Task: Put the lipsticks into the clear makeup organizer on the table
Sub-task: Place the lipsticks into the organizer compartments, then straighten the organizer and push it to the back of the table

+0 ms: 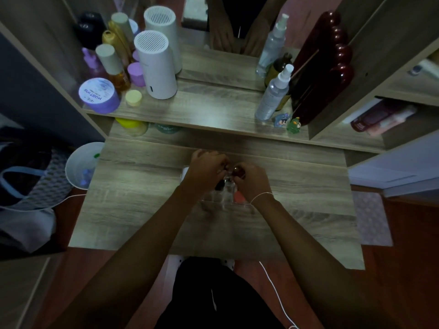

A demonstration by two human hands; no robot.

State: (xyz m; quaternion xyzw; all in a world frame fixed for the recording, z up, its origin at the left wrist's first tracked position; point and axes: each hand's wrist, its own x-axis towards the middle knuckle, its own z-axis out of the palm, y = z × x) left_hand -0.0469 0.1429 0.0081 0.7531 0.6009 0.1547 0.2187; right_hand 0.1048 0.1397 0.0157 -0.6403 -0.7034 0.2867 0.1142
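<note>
The clear makeup organizer stands in the middle of the wooden table, mostly hidden under my hands. Both hands meet just above its far side. My right hand has its fingers closed on a dark red lipstick. My left hand is curled with its fingertips touching the same spot; what it grips is hidden. A dark lipstick stands in a slot below my left hand. A pink-red item shows through the organizer's right side.
The raised shelf behind holds a white cylinder, a purple jar, bottles, a spray bottle and a dark red mirror frame. A white bin stands left of the table. A white cable hangs at the front.
</note>
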